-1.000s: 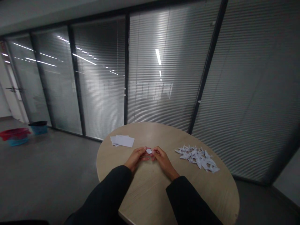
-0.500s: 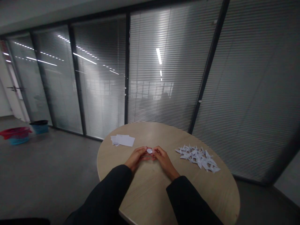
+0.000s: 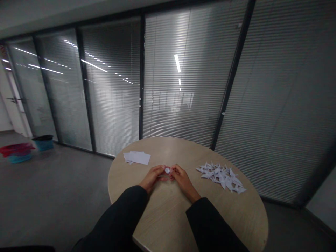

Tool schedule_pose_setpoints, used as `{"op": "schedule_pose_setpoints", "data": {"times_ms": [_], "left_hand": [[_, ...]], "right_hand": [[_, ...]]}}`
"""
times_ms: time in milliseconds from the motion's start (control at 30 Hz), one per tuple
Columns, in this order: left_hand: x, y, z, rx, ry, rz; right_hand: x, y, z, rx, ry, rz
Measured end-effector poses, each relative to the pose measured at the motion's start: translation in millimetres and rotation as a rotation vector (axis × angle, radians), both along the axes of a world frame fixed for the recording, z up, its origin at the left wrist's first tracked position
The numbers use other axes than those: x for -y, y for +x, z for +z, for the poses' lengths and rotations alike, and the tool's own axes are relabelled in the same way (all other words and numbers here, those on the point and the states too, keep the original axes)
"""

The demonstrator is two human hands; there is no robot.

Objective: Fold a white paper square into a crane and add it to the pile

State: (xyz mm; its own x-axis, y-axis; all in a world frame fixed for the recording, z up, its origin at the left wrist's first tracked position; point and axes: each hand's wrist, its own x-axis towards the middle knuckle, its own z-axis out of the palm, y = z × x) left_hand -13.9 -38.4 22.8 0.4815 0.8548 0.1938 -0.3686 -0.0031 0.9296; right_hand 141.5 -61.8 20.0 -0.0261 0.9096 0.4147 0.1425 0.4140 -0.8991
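A small folded piece of white paper [image 3: 167, 170] is held between both hands over the middle of the table [image 3: 168, 206]. My left hand [image 3: 154, 176] pinches its left side between thumb and fingers. From the other side, my right hand [image 3: 181, 177] grips its right edge with closed fingertips. Much of the paper is covered by the fingers, so its exact folds cannot be made out. To the right lies a heap of folded white paper cranes [image 3: 222, 176]. Beyond my left hand, a few flat white paper sheets [image 3: 138, 157] overlap on the table.
Glass partitions with blinds [image 3: 183, 77] stand right behind the round table. On the floor at the far left are a bin with a red liner [image 3: 18, 152] and a bin with a black liner [image 3: 43, 142], near a door [image 3: 15, 101].
Both hands stay almost in place, and the paper between them appears slightly turned. The cranes and sheets lie as before; the view has shifted a little.
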Motion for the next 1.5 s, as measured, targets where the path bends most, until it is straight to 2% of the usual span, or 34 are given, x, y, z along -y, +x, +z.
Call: {"op": "schedule_pose_setpoints", "data": {"times_ms": [200, 833, 1500], "left_hand": [[3.3, -0.6, 2.4, -0.001, -0.004, -0.009], [-2.1, -0.4, -2.9, 0.023, -0.012, -0.015], [1.1, -0.3, 0.2, 0.046, -0.032, -0.025]], "right_hand": [[1.4, -0.4, 2.2, 0.012, -0.008, 0.003], [0.4, 1.1, 1.4, 0.025, -0.004, 0.005], [2.6, 1.7, 3.9, 0.025, 0.008, 0.002]]}}
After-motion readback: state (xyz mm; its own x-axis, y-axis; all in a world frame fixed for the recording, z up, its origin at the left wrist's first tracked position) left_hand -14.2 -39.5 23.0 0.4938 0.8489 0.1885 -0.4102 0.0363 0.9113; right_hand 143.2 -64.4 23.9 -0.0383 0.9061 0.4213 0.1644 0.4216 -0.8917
